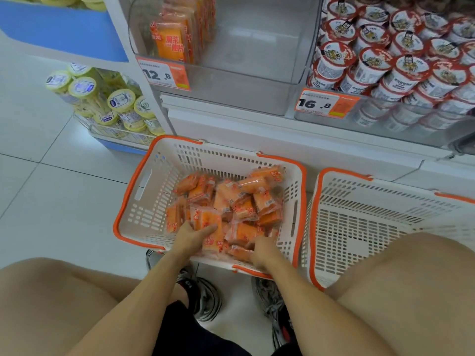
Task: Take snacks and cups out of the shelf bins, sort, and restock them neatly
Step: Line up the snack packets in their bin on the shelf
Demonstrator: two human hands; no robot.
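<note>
A white basket with an orange rim (144, 191) stands on the floor and holds a heap of orange snack packets (241, 201). My left hand (191, 233) lies in the heap, fingers curled around one orange packet (208, 223). My right hand (261, 249) reaches into the near right of the heap, fingers down among the packets; its grip is blurred. Above, a clear shelf bin (257, 47) holds a few upright orange packets (174, 39) at its left side. The bin to the right is full of red-and-white cups (395, 55).
A second white basket (359, 222) stands to the right of the first with nothing visible inside. Yellow-lidded tubs (102, 98) fill a low rack at left. Price tags 12.8 (164, 74) and 16.8 (323, 104) hang on the bins. My knees and shoes are in the foreground.
</note>
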